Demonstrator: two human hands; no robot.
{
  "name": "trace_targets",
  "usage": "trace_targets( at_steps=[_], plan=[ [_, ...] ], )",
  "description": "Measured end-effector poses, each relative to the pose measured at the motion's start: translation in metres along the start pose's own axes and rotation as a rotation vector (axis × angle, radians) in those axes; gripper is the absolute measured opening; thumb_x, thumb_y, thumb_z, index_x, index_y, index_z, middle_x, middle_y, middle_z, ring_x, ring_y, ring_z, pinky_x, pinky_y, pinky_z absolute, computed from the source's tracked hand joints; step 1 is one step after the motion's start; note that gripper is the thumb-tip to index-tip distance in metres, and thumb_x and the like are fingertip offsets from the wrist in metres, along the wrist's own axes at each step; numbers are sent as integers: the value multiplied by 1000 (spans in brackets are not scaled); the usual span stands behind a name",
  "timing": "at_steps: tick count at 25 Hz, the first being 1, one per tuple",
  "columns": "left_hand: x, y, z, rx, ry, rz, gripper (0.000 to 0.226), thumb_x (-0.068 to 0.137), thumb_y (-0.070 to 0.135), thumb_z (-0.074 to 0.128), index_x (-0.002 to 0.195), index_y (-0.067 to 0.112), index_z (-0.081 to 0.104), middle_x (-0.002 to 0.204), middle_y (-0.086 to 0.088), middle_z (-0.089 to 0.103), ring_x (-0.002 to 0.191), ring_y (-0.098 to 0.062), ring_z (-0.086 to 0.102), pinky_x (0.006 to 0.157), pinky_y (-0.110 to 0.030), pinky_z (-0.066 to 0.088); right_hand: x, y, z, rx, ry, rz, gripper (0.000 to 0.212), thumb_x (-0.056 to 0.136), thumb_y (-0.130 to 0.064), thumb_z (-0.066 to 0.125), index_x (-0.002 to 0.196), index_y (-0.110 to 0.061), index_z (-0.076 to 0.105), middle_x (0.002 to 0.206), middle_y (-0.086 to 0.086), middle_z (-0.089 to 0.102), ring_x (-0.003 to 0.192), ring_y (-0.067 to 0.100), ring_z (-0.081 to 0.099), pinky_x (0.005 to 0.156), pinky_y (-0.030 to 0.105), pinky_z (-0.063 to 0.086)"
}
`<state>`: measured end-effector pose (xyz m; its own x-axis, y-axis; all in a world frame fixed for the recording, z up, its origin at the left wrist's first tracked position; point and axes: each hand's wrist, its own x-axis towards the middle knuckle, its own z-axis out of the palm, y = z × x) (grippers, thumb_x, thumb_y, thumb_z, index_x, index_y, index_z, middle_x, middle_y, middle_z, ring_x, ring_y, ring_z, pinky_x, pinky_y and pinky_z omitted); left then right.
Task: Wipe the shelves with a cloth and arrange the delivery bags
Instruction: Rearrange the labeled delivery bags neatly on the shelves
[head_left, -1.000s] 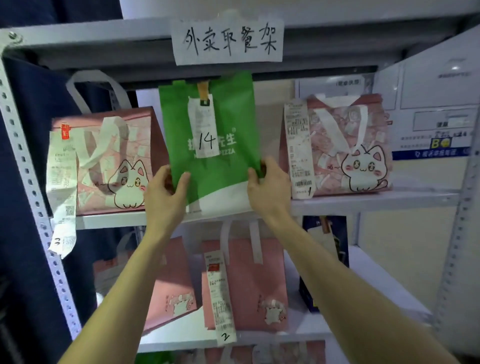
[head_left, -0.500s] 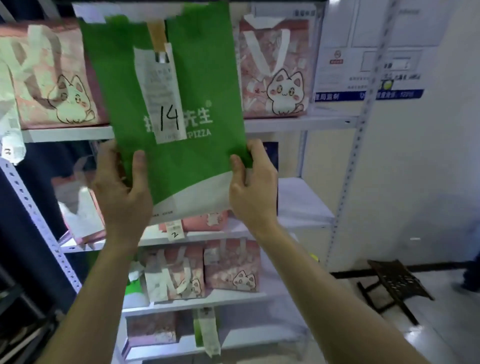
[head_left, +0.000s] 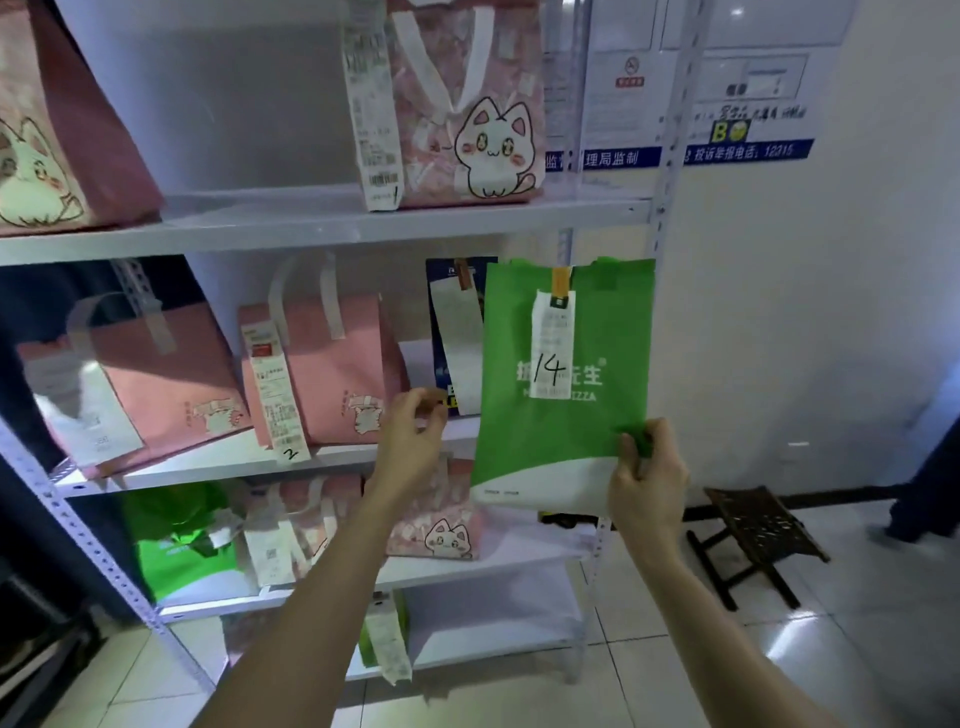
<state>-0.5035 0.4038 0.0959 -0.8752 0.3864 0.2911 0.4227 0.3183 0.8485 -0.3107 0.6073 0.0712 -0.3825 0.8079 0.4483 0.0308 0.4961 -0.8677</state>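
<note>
The right hand (head_left: 647, 478) pinches the lower right edge of a flat green non-woven delivery bag (head_left: 566, 415), thumb in front and fingers curled behind, holding it upright in the air. The left hand (head_left: 410, 441) is just beside the bag's left edge, fingers loosely curled and gripping nothing that I can see. A white paper receipt (head_left: 553, 358) with "14" handwritten on it hangs down the front of the green bag from an orange tab.

The bag hangs in front of the right end of the second shelf of a white metal shelving rack (head_left: 311, 228), its bottom edge dropping below that shelf's lip. Behind it stands a dark blue paper bag (head_left: 439, 291). Further left on the same shelf are a pink fabric bag with white handles (head_left: 337, 364), carrying a slip marked "2", and another pink bag leaning over (head_left: 166, 384).

On the shelf above sits a pink cat-print bag (head_left: 467, 114). On the shelf below are a crumpled green bag (head_left: 176, 540) and a small pink cat-print bag (head_left: 441, 530).

A dark folding stool (head_left: 758, 530) stands on the tiled floor to the right, well apart from the rack
</note>
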Motion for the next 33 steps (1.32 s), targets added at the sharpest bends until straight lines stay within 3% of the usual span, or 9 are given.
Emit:
trace_targets(
  at_steps=[3, 5, 9, 12, 19, 23, 27, 30, 33],
  plan=[
    [54, -22, 13, 53, -17, -67, 41, 105, 3, 59, 141, 19, 66, 144, -6, 55, 131, -26, 60, 120, -51, 48, 29, 19, 20, -61, 19, -51, 31, 103, -5, 56, 89, -30, 45, 81, -4, 57, 70, 8, 51, 58, 37, 40],
    [89, -34, 22, 82, -13, -113, 44, 103, 6, 63, 144, 23, 66, 154, -10, 48, 142, -32, 54, 126, -53, 40, 47, 31, 39, -93, 13, -71, 22, 104, -5, 54, 91, -22, 47, 85, -4, 55, 73, 12, 50, 61, 40, 41],
    [139, -50, 38, 47, -73, -162, 54, 99, 11, 77, 150, 22, 63, 173, -10, 29, 160, -34, 33, 131, -52, 33, 67, 49, 72, -95, 13, -119, 21, 104, -2, 52, 92, -18, 48, 85, -7, 52, 78, 6, 51, 60, 24, 38],
    [150, -56, 46, -62, -88, -219, 74, 89, -4, 82, 157, 9, 54, 165, -11, 45, 152, -34, 46, 125, -53, 43, 76, 53, 92, -98, 6, -119, 25, 103, 2, 51, 90, -19, 45, 83, -2, 50, 75, 8, 49, 58, 17, 32],
    [131, -86, 7, -40, 161, -176, 62, 82, -9, 80, 140, 10, 68, 149, -9, 59, 135, -32, 60, 116, -54, 51, 116, 50, 118, -80, -14, -200, 22, 105, -3, 48, 92, -21, 45, 78, -4, 47, 70, 12, 45, 59, 25, 34],
    [114, -93, -14, -10, 192, -173, 63, 78, -16, 77, 136, 9, 70, 145, -11, 61, 134, -31, 60, 120, -56, 47, 114, 78, 140, -131, -317, -3, 16, 106, 1, 41, 100, -14, 44, 78, 7, 52, 68, 21, 49, 52, 34, 30],
    [96, -86, -14, 89, 147, -181, 64, 86, -6, 81, 147, 7, 64, 155, -12, 52, 142, -32, 54, 123, -53, 42, 123, 88, 142, -193, -426, 97, 6, 109, -9, 46, 109, -15, 45, 88, 7, 61, 75, 27, 59, 51, 33, 34],
    [81, -77, -11, 150, 144, -201, 65, 90, 2, 82, 151, 11, 61, 161, -11, 47, 147, -32, 50, 124, -53, 41, 126, 78, 134, -112, -467, 107, 29, 104, -16, 59, 130, -14, 47, 117, 6, 64, 93, 22, 63, 71, 41, 55],
    [70, -61, -11, 280, 208, -156, 56, 92, 8, 80, 145, 14, 66, 154, -12, 52, 138, -34, 57, 121, -53, 45, 119, 55, 112, -22, -424, 47, 60, 99, -29, 70, 149, -19, 40, 141, -2, 53, 119, 19, 61, 100, 42, 57]
  ],
)
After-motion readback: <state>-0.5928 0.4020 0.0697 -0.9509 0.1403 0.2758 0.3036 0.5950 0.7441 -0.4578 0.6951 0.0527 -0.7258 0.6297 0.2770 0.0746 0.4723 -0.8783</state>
